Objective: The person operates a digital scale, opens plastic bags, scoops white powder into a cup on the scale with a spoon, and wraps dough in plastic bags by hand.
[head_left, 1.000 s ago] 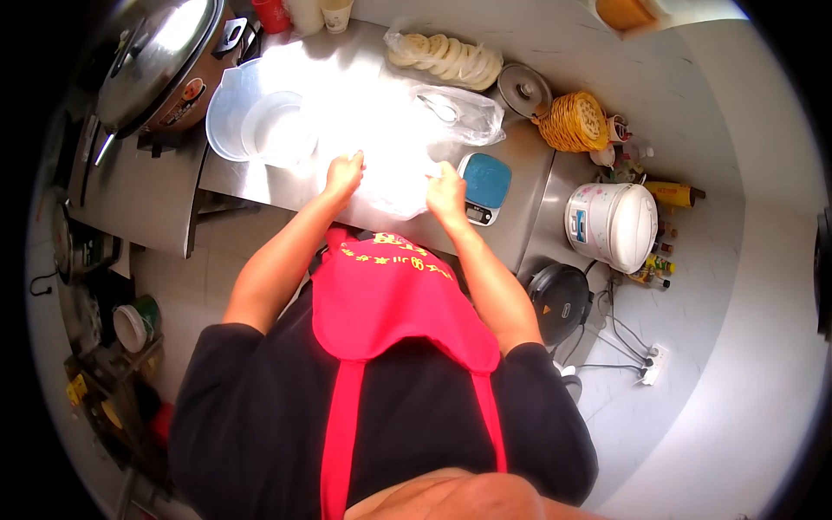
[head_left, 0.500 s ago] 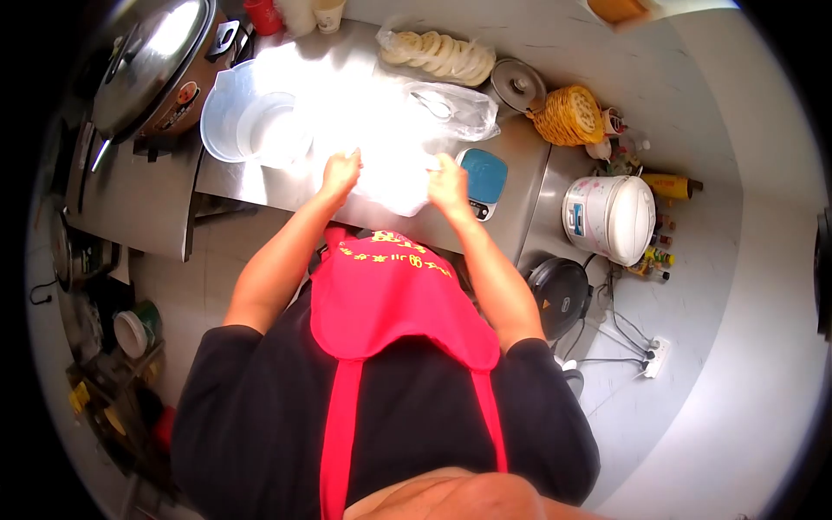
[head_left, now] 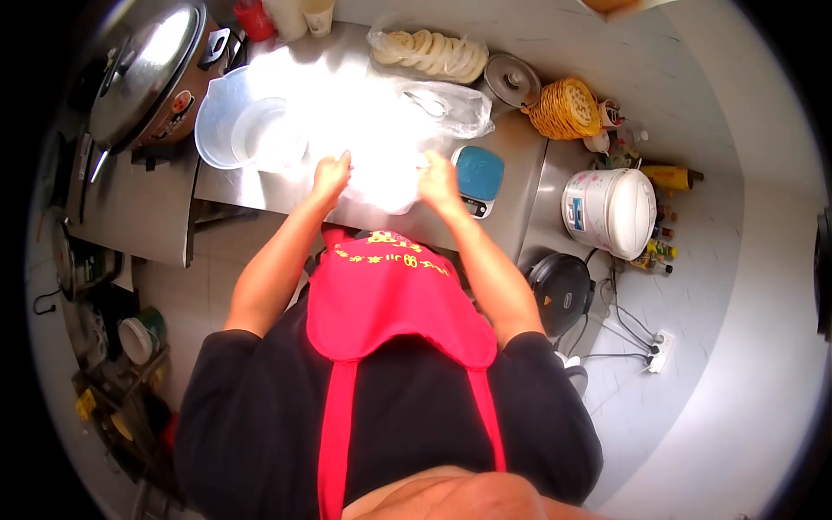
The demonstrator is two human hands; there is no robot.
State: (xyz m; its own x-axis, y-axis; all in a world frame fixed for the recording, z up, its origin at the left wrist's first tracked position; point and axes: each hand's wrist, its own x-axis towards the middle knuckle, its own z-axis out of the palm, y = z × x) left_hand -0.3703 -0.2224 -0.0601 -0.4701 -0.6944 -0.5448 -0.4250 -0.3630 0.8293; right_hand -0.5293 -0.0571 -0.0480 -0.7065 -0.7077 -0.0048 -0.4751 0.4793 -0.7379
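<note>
Between my hands is a whitish, see-through plastic bag (head_left: 388, 192), mostly washed out by bright glare. My left hand (head_left: 332, 176) is closed on its left side, and my right hand (head_left: 439, 180) grips its right side. What the bag contains, if anything, cannot be made out. A kitchen scale (head_left: 478, 173) with a blue top lies just right of my right hand. Left of my left hand stands a clear plastic measuring jug (head_left: 224, 121), with a smaller clear container (head_left: 269, 130) at its right, partly lost in glare.
Behind, bagged flat dough rounds (head_left: 425, 54) and another clear bag (head_left: 459, 108) lie on the steel counter. A large lidded cooker (head_left: 147, 78) is at left. On the right are a metal lid (head_left: 511, 80), a yellow woven item (head_left: 563, 108), a white rice cooker (head_left: 611, 212) and a black appliance (head_left: 559, 290).
Both hands have shifted slightly left with the bag between them, still gripping its sides. The whole view has also moved a little.
</note>
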